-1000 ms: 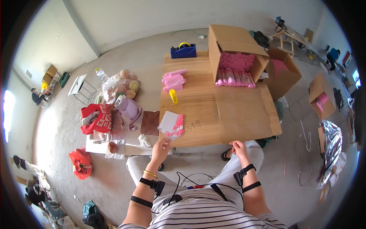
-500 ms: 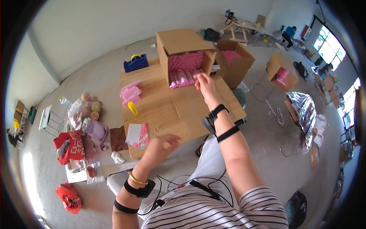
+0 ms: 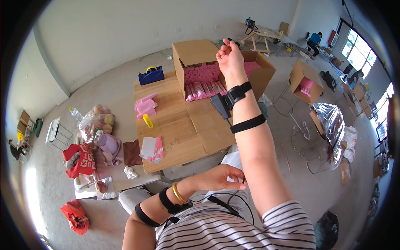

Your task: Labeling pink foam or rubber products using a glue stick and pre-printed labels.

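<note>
My right hand is raised in front of the large cardboard box, its fingers curled and nothing visible in them. That box stands on the wooden table, its open side toward me. Inside, many small pink pieces are stacked above a row of pink plastic-wrapped packs. Low before my waist, my left hand has its fingers bent together beside the thin black cables. A small dark thing shows at its fingertips, too small to name.
On the wooden table lie pink strips, a yellow glue stick, a white-and-pink sheet and a blue tape dispenser. Another open carton stands behind right. Bags and a purple bottle are at left.
My right hand has risen up and away from the wrapped packs at the box's opening. My left hand has moved right and down from the table edge toward my waist.
</note>
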Motion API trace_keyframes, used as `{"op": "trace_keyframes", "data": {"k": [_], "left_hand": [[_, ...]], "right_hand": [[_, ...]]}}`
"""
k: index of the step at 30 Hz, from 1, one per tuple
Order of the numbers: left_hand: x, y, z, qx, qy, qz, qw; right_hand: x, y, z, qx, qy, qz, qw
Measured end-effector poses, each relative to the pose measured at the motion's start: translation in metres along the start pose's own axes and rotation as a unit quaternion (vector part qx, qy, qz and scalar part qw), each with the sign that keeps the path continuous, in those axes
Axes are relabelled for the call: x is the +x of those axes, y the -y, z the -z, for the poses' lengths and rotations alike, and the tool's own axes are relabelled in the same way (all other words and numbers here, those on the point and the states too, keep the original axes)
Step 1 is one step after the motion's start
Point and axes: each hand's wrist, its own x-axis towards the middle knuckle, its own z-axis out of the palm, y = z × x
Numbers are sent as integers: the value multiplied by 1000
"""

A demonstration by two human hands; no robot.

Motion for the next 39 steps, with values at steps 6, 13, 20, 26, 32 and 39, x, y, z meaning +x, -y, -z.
{"op": "trace_keyframes", "data": {"k": [6, 13, 20, 26, 32, 39], "left_hand": [[-14, -5, -2, -1, 64, 9, 998], [-43, -43, 37, 189, -120, -50, 973], [-121, -72, 146, -29, -555, -219, 802], [-157, -62, 146, -15, -618, -228, 752], [-184, -28, 130, -21, -631, -179, 755], [-270, 21, 91, -3, -700, -47, 712]], "right_hand": [[9, 39, -16, -86, 0, 80, 993], [-17, 78, -38, -425, 111, 365, 821], [-122, 32, -73, -450, 309, 283, 789], [-192, -21, -60, -531, 436, 179, 704], [-208, -56, -23, -530, 438, 85, 721], [-212, -63, 45, -552, 386, 36, 738]]}}
